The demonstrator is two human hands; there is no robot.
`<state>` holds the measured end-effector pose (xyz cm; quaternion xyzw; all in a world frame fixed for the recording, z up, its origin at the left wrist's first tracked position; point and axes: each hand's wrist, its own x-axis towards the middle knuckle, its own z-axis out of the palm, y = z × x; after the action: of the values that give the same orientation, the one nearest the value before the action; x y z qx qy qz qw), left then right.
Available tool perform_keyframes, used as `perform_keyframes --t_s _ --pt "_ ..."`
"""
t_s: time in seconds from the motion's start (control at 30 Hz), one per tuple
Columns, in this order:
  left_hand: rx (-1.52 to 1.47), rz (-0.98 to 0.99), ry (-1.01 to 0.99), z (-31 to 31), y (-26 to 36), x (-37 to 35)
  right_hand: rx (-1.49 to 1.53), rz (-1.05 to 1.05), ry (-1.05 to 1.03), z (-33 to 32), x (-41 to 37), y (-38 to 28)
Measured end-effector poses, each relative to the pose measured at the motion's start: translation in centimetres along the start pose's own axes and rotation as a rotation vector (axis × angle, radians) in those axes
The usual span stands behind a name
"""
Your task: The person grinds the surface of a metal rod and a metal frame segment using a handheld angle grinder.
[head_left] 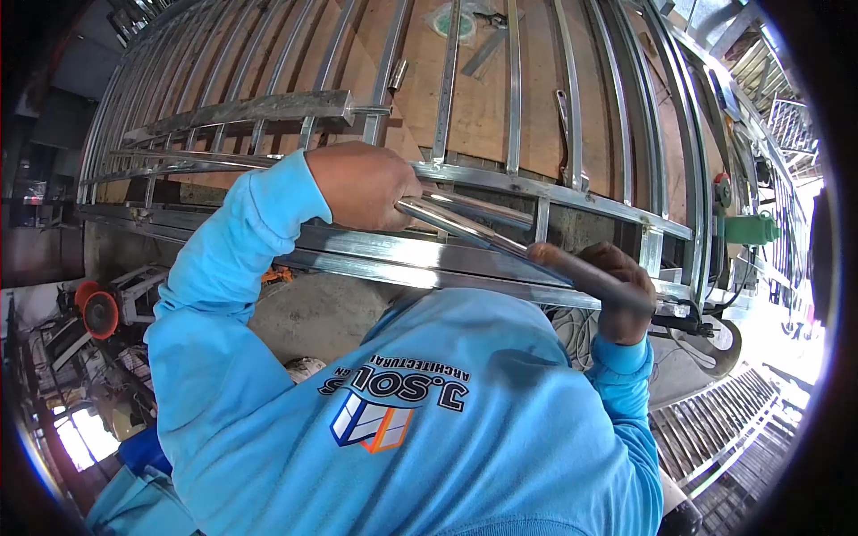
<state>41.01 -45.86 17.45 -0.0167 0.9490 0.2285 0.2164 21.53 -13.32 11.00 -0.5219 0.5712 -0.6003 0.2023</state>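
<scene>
A shiny round metal tube (pixel 465 227) slants across the middle, in front of my chest. My left hand (pixel 368 186) is closed in a fist around its far-left end. My right hand (pixel 615 268) grips the other end, where the tube looks darker and blurred. Just behind the tube lies a metal grille (pixel 514 98) of long parallel bars, with its near rail (pixel 563 195) passing close to both hands. Another shiny tube (pixel 505 213) runs by my left hand. Flat metal bars (pixel 420 255) stretch below the tube, near my waist.
A thick rectangular bar (pixel 259 109) lies across the grille at left. Locking pliers (pixel 563 125) and a flat metal piece (pixel 484 54) rest farther back. A green container (pixel 752 230) stands at right. Orange round objects (pixel 100 314) are at lower left.
</scene>
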Motion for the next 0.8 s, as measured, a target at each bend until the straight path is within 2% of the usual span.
perform_keyframes --t_s 0.07,0.17,0.2,0.27,0.33,0.37,0.47,0.5,0.57,0.6,0.63,0.67,0.7,0.77,0.8 --pt "0.012 0.012 0.023 0.2 -0.3 0.0 -0.011 -0.043 -0.074 -0.3 0.0 0.1" --pt "0.197 0.074 0.161 0.1 -0.4 -0.1 -0.004 0.045 0.027 0.0 -1.1 -0.9" --pt "0.296 0.054 0.215 -0.2 -0.2 0.0 -0.014 0.152 -0.051 -0.8 -1.3 -1.3" --pt "0.502 0.021 0.330 -1.0 0.4 0.4 0.150 0.431 0.003 0.6 -1.8 -3.7" --pt "0.585 0.009 0.538 -1.4 0.0 1.2 0.240 0.252 -0.199 0.4 -0.5 -3.1" --pt "0.625 0.009 0.647 -1.6 -0.1 1.8 0.200 0.238 -0.239 0.5 -1.1 -2.4" --pt "0.717 -0.033 1.126 -2.5 1.0 3.5 0.230 0.287 -0.033 2.4 -1.4 -2.8" --pt "0.655 -0.075 1.186 -2.5 1.4 4.0 0.220 0.287 0.051 3.0 -1.5 -2.9" --pt "0.522 -0.155 1.297 -1.5 2.1 5.0 0.131 0.131 0.119 3.5 -1.5 -1.2" --pt "0.343 -0.179 1.340 -0.2 2.7 5.7 0.120 0.107 0.133 3.7 -2.0 -0.4" --pt "-0.202 -0.084 1.241 1.1 4.2 6.2 0.046 0.068 0.127 3.8 -1.5 -0.6" --pt "-0.729 0.008 1.061 2.5 5.8 6.6 -0.028 0.036 0.123 3.9 -0.8 -1.0" --pt "-0.957 0.007 0.819 3.5 7.1 7.0 -0.107 0.008 0.114 4.0 -0.3 -1.3" --pt "-1.193 0.257 0.569 6.9 9.3 8.6 -0.163 -0.030 0.153 4.7 0.0 -0.9" --pt "-1.339 0.522 0.445 8.7 10.9 9.3 -0.213 -0.082 0.178 5.1 0.3 -0.3"
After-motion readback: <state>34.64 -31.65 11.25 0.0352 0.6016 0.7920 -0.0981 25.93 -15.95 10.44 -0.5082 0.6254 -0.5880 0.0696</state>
